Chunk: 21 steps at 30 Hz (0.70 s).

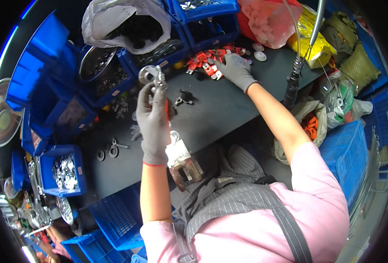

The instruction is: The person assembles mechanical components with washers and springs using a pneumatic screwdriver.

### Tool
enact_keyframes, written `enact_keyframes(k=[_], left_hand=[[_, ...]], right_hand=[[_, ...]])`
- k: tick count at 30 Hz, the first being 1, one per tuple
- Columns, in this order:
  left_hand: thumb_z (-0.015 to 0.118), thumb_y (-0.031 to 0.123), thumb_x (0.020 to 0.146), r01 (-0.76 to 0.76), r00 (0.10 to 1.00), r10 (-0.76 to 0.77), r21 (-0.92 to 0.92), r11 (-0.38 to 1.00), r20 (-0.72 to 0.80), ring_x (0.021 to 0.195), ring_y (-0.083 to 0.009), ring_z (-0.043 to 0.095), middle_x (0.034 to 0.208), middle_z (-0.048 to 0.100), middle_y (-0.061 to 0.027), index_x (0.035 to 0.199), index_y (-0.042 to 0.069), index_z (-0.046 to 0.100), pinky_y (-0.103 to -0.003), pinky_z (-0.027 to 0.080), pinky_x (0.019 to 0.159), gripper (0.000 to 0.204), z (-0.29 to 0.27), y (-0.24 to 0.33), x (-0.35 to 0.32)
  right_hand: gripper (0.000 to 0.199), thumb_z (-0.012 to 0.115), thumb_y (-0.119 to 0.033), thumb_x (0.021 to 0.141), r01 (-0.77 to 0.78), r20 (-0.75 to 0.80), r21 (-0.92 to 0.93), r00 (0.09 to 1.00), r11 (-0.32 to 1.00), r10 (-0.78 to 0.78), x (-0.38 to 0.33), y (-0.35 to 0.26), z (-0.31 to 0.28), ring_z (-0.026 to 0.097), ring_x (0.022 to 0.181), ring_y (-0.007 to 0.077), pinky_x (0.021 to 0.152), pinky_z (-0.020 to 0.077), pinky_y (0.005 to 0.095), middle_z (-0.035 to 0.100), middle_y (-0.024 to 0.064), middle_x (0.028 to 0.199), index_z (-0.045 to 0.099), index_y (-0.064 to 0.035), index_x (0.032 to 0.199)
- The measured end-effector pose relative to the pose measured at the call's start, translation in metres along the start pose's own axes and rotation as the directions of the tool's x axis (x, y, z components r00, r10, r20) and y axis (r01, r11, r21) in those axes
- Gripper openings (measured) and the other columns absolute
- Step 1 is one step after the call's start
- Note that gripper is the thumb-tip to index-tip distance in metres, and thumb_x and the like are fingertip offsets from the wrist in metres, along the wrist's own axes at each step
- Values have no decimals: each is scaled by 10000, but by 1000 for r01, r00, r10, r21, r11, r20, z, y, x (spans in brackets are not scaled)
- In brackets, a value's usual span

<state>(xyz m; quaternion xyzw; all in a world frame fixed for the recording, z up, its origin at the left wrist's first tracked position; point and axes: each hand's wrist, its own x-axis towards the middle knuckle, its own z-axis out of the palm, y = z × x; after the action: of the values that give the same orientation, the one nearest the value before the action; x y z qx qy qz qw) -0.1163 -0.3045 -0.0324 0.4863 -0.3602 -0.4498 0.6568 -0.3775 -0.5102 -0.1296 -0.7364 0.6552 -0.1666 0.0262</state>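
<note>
My left hand (152,120), in a grey glove with a red cuff edge, is closed on a small metal assembly with a round disc and a coil spring (162,83), held upright above the table. My right hand (237,71), gloved the same way, reaches to the edge of a pile of red and white clip-like parts (209,62). Its thumb and fingers look slightly apart at the pile, with nothing visible between them. Between the hands, a black part with a metal ring (185,97) lies on the dark table (220,111).
Blue bins (128,72) of metal parts line the far and left sides, one under a white bag (115,17). A metal fixture (183,162) stands at the near edge. Loose springs and washers (113,151) lie left. A hanging power screwdriver (293,83) is beside my right forearm.
</note>
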Motion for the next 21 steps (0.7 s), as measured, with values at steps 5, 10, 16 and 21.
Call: enact_keyframes(k=[5, 10, 16, 21], left_hand=[[724, 277, 1130, 101, 993, -95, -96, 990, 71, 684, -46, 503, 846, 554, 43, 1349, 47, 652, -234, 384, 588, 326, 11, 8, -9], [726, 296, 1132, 150, 988, -142, -129, 980, 64, 685, -50, 542, 869, 597, 33, 1370, 93, 646, -237, 409, 584, 322, -2, 5, -18], [736, 371, 1118, 99, 994, -95, -95, 991, 47, 675, -82, 594, 837, 635, 5, 1376, 69, 647, -259, 473, 599, 407, -5, -6, -24], [717, 292, 1136, 20, 1000, -21, 42, 999, 22, 694, -37, 556, 856, 628, 22, 1435, 42, 635, -233, 469, 611, 398, -3, -2, -44]], right_hand=[[504, 846, -549, 912, -90, -131, 242, 983, 966, 125, 9, 8, 24, 762, 1097, 396, 913, 601, 518, 789, 199, 1115, 779, -81, 1085], [179, 844, -136, 956, 248, -379, 752, 921, 610, 92, -31, -20, 4, 724, 895, 242, 784, 576, 355, 737, 129, 974, 719, -26, 1023], [201, 831, -32, 918, 683, -569, 552, 728, 478, -382, -153, -133, -135, 727, 774, 210, 689, 576, 336, 728, 97, 1012, 774, -37, 1110], [275, 887, -90, 867, 758, -559, 393, 646, 520, -520, -163, -145, -144, 761, 783, 283, 673, 594, 387, 741, 123, 1041, 800, -60, 1126]])
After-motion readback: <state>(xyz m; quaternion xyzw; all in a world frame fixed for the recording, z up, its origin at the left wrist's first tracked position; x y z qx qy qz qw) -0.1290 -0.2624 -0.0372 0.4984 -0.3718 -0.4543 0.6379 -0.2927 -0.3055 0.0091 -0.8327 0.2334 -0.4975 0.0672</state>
